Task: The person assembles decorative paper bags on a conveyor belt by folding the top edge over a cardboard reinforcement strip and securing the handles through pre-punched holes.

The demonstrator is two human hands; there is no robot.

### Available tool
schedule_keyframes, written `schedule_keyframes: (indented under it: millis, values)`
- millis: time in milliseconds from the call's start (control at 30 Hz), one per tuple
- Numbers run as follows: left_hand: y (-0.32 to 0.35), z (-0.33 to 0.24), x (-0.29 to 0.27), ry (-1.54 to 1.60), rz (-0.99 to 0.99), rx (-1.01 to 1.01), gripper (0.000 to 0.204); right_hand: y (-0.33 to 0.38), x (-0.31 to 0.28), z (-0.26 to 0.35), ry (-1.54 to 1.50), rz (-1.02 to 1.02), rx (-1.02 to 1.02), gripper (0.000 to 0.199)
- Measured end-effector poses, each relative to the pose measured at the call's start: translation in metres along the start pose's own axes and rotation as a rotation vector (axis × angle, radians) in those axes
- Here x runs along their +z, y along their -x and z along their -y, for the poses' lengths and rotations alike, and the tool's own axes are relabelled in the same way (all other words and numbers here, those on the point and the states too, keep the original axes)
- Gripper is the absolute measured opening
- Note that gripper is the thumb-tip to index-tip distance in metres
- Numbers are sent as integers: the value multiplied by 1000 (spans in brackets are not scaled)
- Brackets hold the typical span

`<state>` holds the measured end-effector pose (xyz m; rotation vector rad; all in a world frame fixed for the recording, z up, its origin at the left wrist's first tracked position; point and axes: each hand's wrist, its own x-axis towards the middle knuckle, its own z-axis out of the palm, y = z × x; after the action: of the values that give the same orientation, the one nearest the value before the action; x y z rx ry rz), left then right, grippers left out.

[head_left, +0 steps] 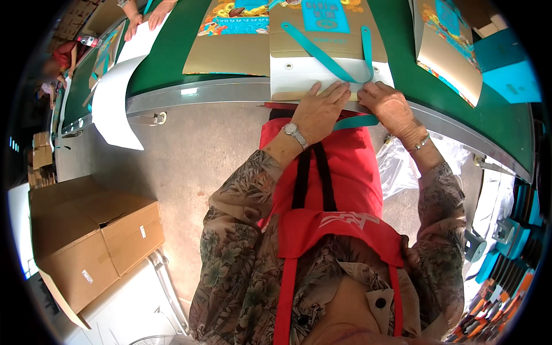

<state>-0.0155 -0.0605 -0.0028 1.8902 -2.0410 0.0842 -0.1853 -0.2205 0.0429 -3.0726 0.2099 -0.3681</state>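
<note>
Head view: a flat, unfolded gold paper gift bag with a white inner flap (330, 72) is pressed down at the near edge of a green conveyor table (167, 63), at about 12 o'clock from the worker's red apron (333, 172). The left hand (321, 109) is laid flat, fingers spread, on the flap's lower edge; the right hand (388, 103) is set just beside it at 3 o'clock, fingers curled down on the same edge, and whether anything is pinched under it cannot be told. Neither hand is seen closed around a loose object.

A teal ribbon handle (325, 54) is already threaded through the flap and lies in a loop across the bag, with one end (356, 122) trailing over the table's metal rim (218, 92). The bottom fold is judged to be in hand, not finished: the bag is not yet stood up or closed.

More flat printed gold bag blanks (230, 43) are lined up at 11 o'clock and another (448, 52) at 1 o'clock, apparently waiting their turn. A co-worker's hands (146, 17) are seen at 10 o'clock on a long white sheet (115, 98). Brown cardboard cartons (92, 241) are stacked on the floor at 8 o'clock.
</note>
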Motion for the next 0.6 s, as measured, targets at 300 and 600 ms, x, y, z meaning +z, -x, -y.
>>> schedule_keyframes:
  millis: [300, 600]
  values:
    - [-2, 12, 4, 16, -79, 81, 53, 4, 7, -1, 364, -15, -262, 15]
    - [4, 18, -18, -84, -217, 114, 43, 6, -6, 3, 224, 11, -215, 18]
